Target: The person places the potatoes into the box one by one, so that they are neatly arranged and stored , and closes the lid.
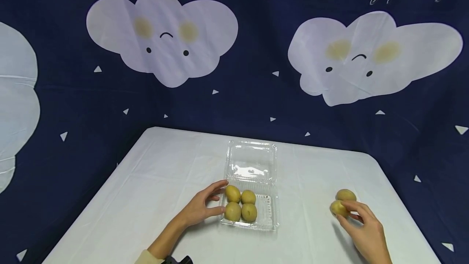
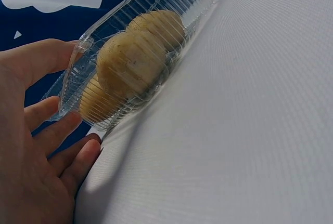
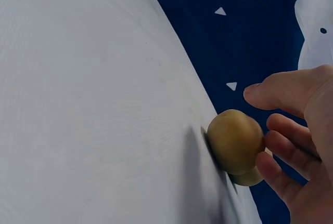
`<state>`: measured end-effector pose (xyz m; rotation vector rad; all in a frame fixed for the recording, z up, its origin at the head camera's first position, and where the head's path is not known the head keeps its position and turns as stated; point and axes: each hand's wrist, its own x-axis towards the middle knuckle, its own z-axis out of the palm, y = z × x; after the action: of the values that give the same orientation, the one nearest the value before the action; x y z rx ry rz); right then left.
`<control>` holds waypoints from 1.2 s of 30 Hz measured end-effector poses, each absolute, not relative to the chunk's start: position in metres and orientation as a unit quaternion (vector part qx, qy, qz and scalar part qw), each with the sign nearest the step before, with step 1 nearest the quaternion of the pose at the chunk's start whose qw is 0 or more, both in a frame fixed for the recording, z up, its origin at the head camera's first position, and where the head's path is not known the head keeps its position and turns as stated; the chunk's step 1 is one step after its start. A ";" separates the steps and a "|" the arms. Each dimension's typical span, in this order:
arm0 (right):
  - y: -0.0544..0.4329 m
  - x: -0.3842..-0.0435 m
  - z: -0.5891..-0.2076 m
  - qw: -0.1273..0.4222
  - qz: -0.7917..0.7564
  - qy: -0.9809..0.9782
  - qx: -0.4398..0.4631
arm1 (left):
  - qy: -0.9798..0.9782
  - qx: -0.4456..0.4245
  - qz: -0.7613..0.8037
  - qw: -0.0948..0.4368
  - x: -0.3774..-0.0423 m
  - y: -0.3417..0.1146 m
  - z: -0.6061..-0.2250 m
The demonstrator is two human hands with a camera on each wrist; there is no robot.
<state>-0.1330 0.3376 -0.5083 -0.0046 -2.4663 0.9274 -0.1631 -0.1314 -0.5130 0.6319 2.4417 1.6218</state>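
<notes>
A clear plastic clamshell box [image 1: 269,215] lies with its lid folded back, holding several round yellow-brown potatoes [image 1: 249,212] at its left side. My left hand [image 1: 198,207] is at the box's left edge, thumb and index finger spread along the rim. In the left wrist view, the thumb meets a corner of the box and the other fingers lie loosely bent beside it. Two more potatoes sit together on the right; my right hand [image 1: 366,229] reaches over the nearer potato [image 3: 235,141]. Its fingertips are right at that potato, while the thumb stands apart from it.
The white-covered table [image 1: 154,182] ends at a dark blue backdrop [image 1: 256,109] printed with clouds and triangles. Behind the box body, the transparent lid [image 1: 252,158] lies toward the table's far edge. The farther loose potato [image 1: 346,194] sits behind the nearer one.
</notes>
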 end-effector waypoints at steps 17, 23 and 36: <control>0.345 -0.138 -0.522 0.219 0.361 -0.902 -0.093 | 0.801 0.221 0.552 0.064 -0.166 -0.132 -0.521; 0.347 -0.141 -0.526 0.207 0.357 -0.906 -0.092 | 0.809 0.221 0.541 0.059 -0.166 -0.134 -0.520; 0.346 -0.142 -0.526 0.155 0.341 -0.917 -0.134 | 0.814 0.212 0.537 0.065 -0.165 -0.133 -0.516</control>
<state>-0.1423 0.3461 -0.5262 -0.3849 -2.6284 0.9769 -0.1649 -0.1328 -0.5161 0.6411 2.4564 1.6207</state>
